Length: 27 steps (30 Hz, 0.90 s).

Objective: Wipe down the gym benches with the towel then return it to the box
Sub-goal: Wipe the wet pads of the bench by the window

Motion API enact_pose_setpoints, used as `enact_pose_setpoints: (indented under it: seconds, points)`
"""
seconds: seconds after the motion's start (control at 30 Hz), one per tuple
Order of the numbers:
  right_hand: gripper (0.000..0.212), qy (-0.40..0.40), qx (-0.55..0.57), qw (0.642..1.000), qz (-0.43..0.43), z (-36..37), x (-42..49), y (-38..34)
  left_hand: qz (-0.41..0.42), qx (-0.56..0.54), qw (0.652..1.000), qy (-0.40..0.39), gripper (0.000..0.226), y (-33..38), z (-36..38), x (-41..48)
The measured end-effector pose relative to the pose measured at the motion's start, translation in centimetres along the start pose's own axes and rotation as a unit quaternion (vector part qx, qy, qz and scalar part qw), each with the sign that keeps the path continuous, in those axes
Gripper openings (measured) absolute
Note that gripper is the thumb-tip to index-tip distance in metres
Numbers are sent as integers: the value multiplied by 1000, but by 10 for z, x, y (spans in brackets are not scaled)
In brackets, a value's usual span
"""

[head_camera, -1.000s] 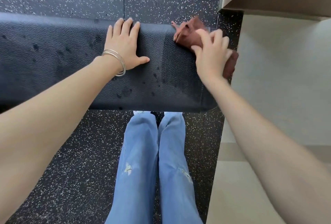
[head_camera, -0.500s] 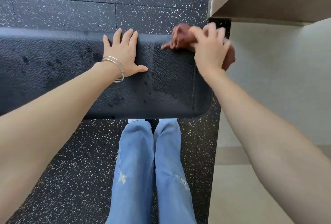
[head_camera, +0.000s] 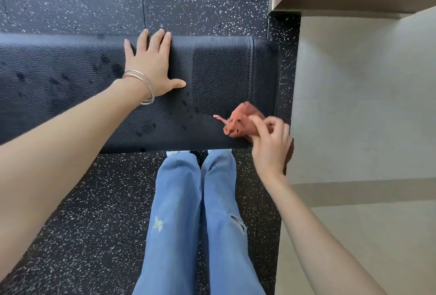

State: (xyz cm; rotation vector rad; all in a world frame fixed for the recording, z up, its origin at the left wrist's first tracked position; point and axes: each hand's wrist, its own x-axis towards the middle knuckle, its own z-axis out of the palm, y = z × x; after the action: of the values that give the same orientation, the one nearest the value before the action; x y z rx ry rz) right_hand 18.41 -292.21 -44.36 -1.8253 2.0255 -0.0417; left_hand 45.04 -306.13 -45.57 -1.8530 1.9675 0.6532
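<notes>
I could read no text, label, brand, number or sign anywhere in the view.

Bright, even light with a soft sheen on the black desk (head_camera: 224,70). The overhang beyond its right end is shaded. The right hand (head_camera: 271,150) and towel (head_camera: 243,120) are slightly motion-blurred, and the frame edges stretch with the wide angle.
</notes>
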Motion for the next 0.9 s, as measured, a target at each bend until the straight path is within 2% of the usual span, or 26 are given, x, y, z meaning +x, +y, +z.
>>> enact_pose_setpoints:
  seconds: [0.2,0.33,0.5,0.7,0.8,0.9]
  points:
    - [34,46,0,999,0,-23,136,-31,-2,3,1000,1,108,1,-1,1]
    - [35,7,18,1000,11,-29,183,-34,-3,6,1000,9,108,0,1,1]
    - [35,52,0,998,-21,-17,117,-25,-2,12,1000,6,109,0,2,1]
    - [43,-11,7,1000,-16,6,-19,-9,-9,5,1000,4,109,0,1,1]
    - [44,-12,6,999,-29,5,-15,-9,-5,7,1000,5,108,0,1,0]
    - [41,11,0,999,-36,-6,35,-25,-8,8,1000,0,109,0,-2,-2]
